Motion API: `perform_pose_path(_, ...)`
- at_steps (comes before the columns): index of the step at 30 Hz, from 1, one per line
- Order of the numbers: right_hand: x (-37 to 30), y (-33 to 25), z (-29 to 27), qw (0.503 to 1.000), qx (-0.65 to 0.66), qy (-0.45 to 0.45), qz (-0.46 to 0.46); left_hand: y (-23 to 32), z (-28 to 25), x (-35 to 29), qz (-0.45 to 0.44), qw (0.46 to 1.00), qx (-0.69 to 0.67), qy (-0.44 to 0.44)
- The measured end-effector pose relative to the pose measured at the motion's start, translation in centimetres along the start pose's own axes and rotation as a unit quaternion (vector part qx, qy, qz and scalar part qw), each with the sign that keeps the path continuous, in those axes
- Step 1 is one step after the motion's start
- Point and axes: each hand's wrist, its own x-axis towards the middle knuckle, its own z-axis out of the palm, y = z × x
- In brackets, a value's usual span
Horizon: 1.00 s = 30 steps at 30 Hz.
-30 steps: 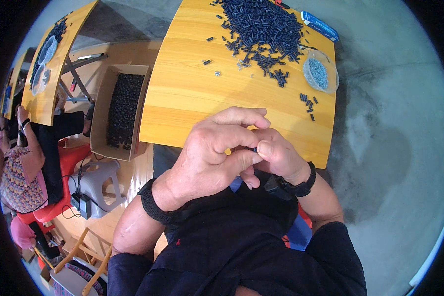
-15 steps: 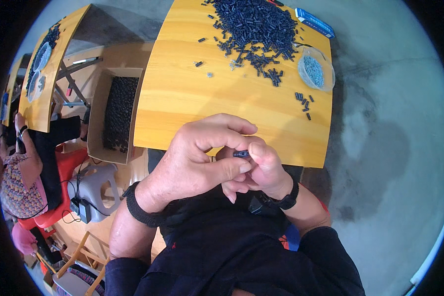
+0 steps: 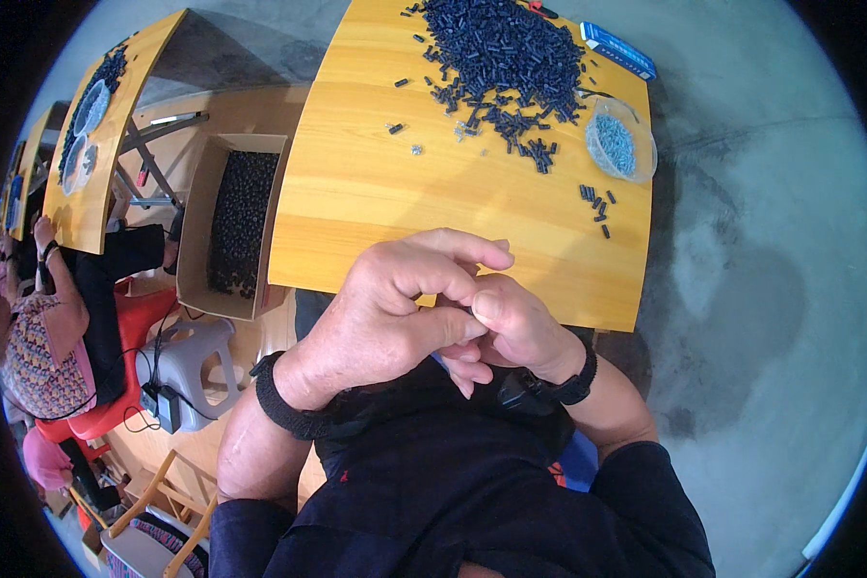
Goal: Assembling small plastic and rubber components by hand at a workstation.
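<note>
My left hand [image 3: 380,313] and my right hand [image 3: 522,326] meet just past the near edge of the yellow table. Between their pinched fingertips is a small black cylinder, almost wholly hidden now, with only a dark sliver showing. The left thumb and forefinger close on it from the left. My right thumb presses at its other end, and the lower right fingers curl beneath. Farther off lies a big heap of similar black cylinders [image 3: 511,58]. A clear round tub [image 3: 636,175] holding small pale-blue pieces stands at the table's right edge.
Loose cylinders [image 3: 599,207] lie below the tub, and a blue box [image 3: 618,50] is at the far right of the table [image 3: 376,202]. Left of it, an open carton [image 3: 195,217] holds many dark pieces. Beyond are a grey stool [image 3: 197,356] and a seated person [image 3: 53,337] at another table.
My right thumb has closed in over the small black cylinder, which showed between the fingers before and is now nearly covered. The whole view has shifted slightly.
</note>
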Motion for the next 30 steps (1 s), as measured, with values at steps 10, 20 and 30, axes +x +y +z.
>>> perform_pose_path(10, 0.0, 0.1, 0.6, 0.998, 0.008, 0.032, -0.056, -0.5, -0.2, 0.3, 0.035, 0.999, -0.027, -0.015)
perform_pose_path(20, 0.8, -0.1, -0.6, 0.990, 0.109, -0.060, -0.073, 1.0, 0.1, 0.7, 0.026, 0.997, 0.067, 0.024)
perform_pose_path(30, -0.5, -1.4, 0.1, 0.996, -0.008, -0.077, -0.049, 2.2, 1.5, -0.5, 0.060, 0.998, 0.036, 0.000)
